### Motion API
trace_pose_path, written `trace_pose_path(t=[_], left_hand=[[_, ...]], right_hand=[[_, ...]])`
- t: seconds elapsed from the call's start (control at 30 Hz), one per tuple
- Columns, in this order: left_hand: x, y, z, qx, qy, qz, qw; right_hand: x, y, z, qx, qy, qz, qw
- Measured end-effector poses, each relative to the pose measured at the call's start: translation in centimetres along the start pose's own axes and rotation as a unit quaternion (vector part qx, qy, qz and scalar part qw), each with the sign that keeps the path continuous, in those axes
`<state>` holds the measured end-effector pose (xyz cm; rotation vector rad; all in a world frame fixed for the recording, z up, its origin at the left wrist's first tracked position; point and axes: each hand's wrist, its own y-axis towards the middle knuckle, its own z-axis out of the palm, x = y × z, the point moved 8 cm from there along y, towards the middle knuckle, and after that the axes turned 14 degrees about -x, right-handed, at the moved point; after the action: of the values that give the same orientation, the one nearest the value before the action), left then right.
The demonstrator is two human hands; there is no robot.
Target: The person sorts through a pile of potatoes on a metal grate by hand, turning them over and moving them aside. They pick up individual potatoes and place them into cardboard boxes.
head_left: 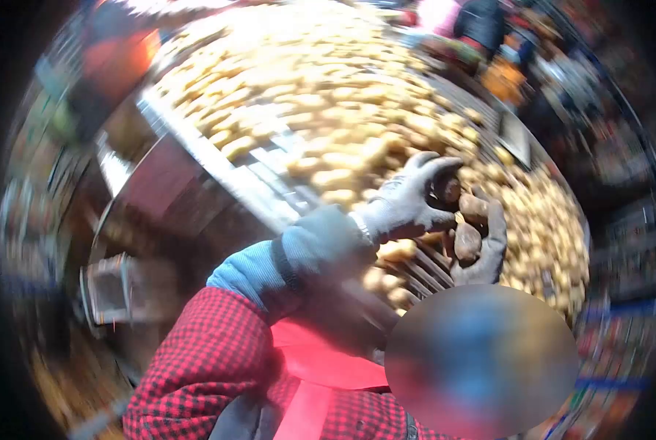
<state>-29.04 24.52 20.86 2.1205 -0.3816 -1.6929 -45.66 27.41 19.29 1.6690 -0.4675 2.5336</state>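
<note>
My left hand (409,198), in a pale grey glove, curls its thumb and fingers round a dark brown lump (447,191), perhaps a potato or a clod. Close beside it, my right hand (488,249), in a darker grey glove, is closed around a dark brown potato-like lump (467,243). Another brown lump (475,209) sits between its fingers and the left hand. Both hands are above a bed of yellow potatoes (335,161), which is smeared by motion. A blurred oval hides my right forearm.
Metal bars (431,271) show under the potatoes near my hands. A pale metal edge (210,158) borders the bed on the left. A metal plate (515,139) stands at the right side. Blurred people in colourful clothes (482,29) are at the far side.
</note>
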Motion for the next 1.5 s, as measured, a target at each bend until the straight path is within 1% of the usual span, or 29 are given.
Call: trace_pose_path(t=[0.03, 0.17, 0.23, 0.27, 0.33, 0.4, 0.47, 0.53, 0.63, 0.7, 0.77, 0.8, 0.83, 0.87, 0.9, 0.93, 1.0, 1.03, 1.07, 1.1, 1.17, 1.2, 1.23, 1.27, 1.3, 1.33, 1.37, 1.43, 1.5], left_hand=[[1.4, -0.9, -4.1, -0.040, -0.002, 0.010, 0.999], [4.6, -7.1, -21.0, -0.183, 0.074, -0.057, 0.979], [6.1, -10.6, -28.2, -0.245, 0.081, -0.067, 0.964], [6.6, -12.7, -31.4, -0.271, 0.089, -0.103, 0.953], [6.9, -17.4, -37.5, -0.328, 0.099, -0.158, 0.926], [7.3, -22.3, -42.7, -0.389, 0.167, -0.194, 0.885], [7.4, -27.2, -47.2, -0.438, 0.202, -0.194, 0.854], [6.6, -32.0, -51.2, -0.488, 0.246, -0.195, 0.815], [4.5, -39.1, -56.5, -0.547, 0.282, -0.207, 0.761], [5.0, -44.4, -59.3, -0.591, 0.173, -0.283, 0.735], [6.1, -49.4, -61.5, -0.617, 0.064, -0.334, 0.710], [8.9, -54.1, -63.2, -0.624, 0.062, -0.355, 0.694], [10.0, -56.6, -64.3, -0.617, 0.137, -0.395, 0.666], [11.0, -59.2, -65.4, -0.606, 0.207, -0.436, 0.633], [12.0, -61.9, -66.5, -0.615, 0.231, -0.420, 0.626], [10.3, -61.0, -66.9, -0.656, 0.165, -0.376, 0.633], [9.8, -61.9, -66.6, -0.705, 0.111, -0.323, 0.622], [9.5, -61.4, -67.2, -0.714, 0.130, -0.307, 0.615], [8.9, -61.0, -66.7, -0.711, 0.198, -0.338, 0.584], [9.2, -59.9, -66.7, -0.692, 0.240, -0.343, 0.588], [11.0, -55.6, -66.1, -0.690, 0.220, -0.276, 0.632], [15.1, -54.7, -66.2, -0.670, 0.159, -0.229, 0.689], [16.1, -51.6, -65.7, -0.640, 0.133, -0.189, 0.733], [15.3, -45.6, -63.6, -0.633, 0.112, -0.255, 0.723], [17.4, -42.5, -63.3, -0.550, 0.252, -0.202, 0.770], [18.9, -38.3, -61.5, -0.537, 0.199, -0.144, 0.807], [18.5, -33.1, -59.0, -0.490, 0.218, -0.183, 0.824], [17.7, -24.5, -52.5, -0.424, 0.177, -0.157, 0.874], [17.0, -18.0, -46.1, -0.328, 0.197, -0.080, 0.921]], right_hand=[[-2.4, -0.1, 3.2, 0.025, 0.005, 0.030, 0.999], [-11.7, -3.9, 17.8, 0.204, -0.026, 0.111, 0.972], [-15.5, -6.9, 24.1, 0.291, -0.106, 0.069, 0.948], [-18.2, -9.1, 27.1, 0.303, -0.046, 0.230, 0.924], [-24.2, -11.3, 31.9, 0.422, -0.115, 0.098, 0.894], [-28.6, -16.7, 36.0, 0.409, -0.037, 0.400, 0.819], [-31.4, -22.0, 39.8, 0.391, -0.129, 0.398, 0.820], [-35.0, -26.4, 43.1, 0.426, -0.178, 0.402, 0.791], [-37.2, -35.8, 47.3, 0.429, -0.249, 0.470, 0.730], [-42.4, -39.6, 49.4, 0.480, -0.226, 0.448, 0.720], [-50.0, -44.0, 49.9, 0.601, -0.243, 0.519, 0.558], [-51.1, -44.6, 49.6, 0.606, -0.280, 0.473, 0.575], [-52.1, -44.9, 49.3, 0.610, -0.318, 0.424, 0.589], [-53.4, -43.2, 49.8, 0.653, -0.380, 0.240, 0.609], [-54.5, -41.6, 50.2, 0.654, -0.454, 0.050, 0.602], [-55.0, -40.5, 50.5, 0.664, -0.404, 0.076, 0.624], [-55.2, -36.5, 48.6, 0.615, -0.356, 0.247, 0.659], [-52.2, -35.3, 48.2, 0.544, -0.337, 0.380, 0.668], [-50.5, -33.4, 48.0, 0.559, -0.321, 0.358, 0.676], [-48.5, -32.0, 47.9, 0.552, -0.314, 0.361, 0.683], [-43.8, -28.9, 47.6, 0.519, -0.295, 0.347, 0.723], [-43.0, -26.5, 46.4, 0.518, -0.268, 0.311, 0.751], [-41.5, -25.0, 45.1, 0.479, -0.248, 0.329, 0.775], [-39.8, -23.3, 43.8, 0.439, -0.226, 0.345, 0.798], [-38.0, -21.5, 42.7, 0.442, -0.219, 0.316, 0.811], [-36.5, -19.5, 41.2, 0.437, -0.217, 0.282, 0.826], [-34.2, -17.8, 39.9, 0.412, -0.216, 0.248, 0.850], [-30.0, -13.7, 36.0, 0.343, -0.226, 0.165, 0.897], [-26.1, -9.6, 31.1, 0.285, -0.215, 0.083, 0.930]])
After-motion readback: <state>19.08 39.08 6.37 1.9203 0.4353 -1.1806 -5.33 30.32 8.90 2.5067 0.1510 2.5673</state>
